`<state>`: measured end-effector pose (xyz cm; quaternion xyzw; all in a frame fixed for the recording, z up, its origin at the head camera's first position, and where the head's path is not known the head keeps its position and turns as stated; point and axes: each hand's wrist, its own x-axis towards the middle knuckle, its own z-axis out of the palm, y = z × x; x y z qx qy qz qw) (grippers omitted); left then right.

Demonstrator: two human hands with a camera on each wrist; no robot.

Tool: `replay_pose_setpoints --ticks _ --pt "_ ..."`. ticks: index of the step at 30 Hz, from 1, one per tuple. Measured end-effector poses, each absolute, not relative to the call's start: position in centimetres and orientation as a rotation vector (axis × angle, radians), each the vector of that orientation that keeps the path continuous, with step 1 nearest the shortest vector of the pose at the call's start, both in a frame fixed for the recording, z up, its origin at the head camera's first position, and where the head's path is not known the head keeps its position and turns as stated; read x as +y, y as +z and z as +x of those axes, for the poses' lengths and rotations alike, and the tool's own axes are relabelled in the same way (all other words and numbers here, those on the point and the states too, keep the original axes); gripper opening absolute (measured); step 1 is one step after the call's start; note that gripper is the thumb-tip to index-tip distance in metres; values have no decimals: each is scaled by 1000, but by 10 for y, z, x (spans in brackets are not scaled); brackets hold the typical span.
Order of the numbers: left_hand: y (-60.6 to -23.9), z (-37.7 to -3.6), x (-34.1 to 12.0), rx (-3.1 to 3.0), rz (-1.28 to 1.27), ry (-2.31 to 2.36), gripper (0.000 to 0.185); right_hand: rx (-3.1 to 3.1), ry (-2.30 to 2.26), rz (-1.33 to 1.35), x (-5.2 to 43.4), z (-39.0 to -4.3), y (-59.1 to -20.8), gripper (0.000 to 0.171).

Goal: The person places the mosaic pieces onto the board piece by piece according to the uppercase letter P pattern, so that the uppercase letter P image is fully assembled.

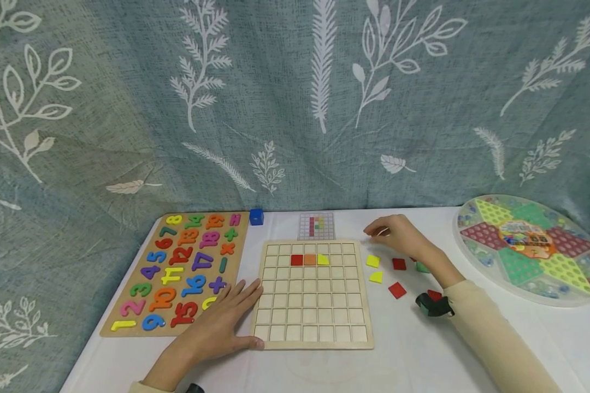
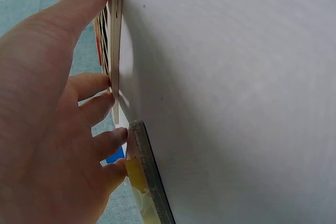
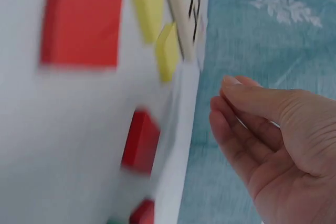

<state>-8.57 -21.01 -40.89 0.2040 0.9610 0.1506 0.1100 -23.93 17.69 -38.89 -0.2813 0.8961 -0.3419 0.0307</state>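
Left hand (image 1: 221,322), fingers spread flat, presses the wooden grid board (image 1: 314,338) at nine o'clock; right hand (image 1: 403,236) hovers loosely curled, empty, near yellow tiles (image 1: 372,261).

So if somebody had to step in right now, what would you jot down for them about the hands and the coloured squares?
Left hand: flat, fingers straight, resting against the left edge of the grid board.
Right hand: above the table right of the board, fingers loosely curled, holding nothing visible.
Done: red tile, orange tile and yellow tile sit side by side in the board's second row.
Left: loose yellow and red tiles lie right of the board; most cells are unfilled. The pattern card lies behind the board.
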Motion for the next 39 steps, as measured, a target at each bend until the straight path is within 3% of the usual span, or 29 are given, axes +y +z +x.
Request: replay_pose_setpoints --ticks 20,39 --pt "-411 -87 -206 2834 588 415 101 2736 -874 -780 249 -232 -393 26" --pt "-409 -85 -210 2811 587 450 98 2677 -903 -769 268 -222 -403 31"
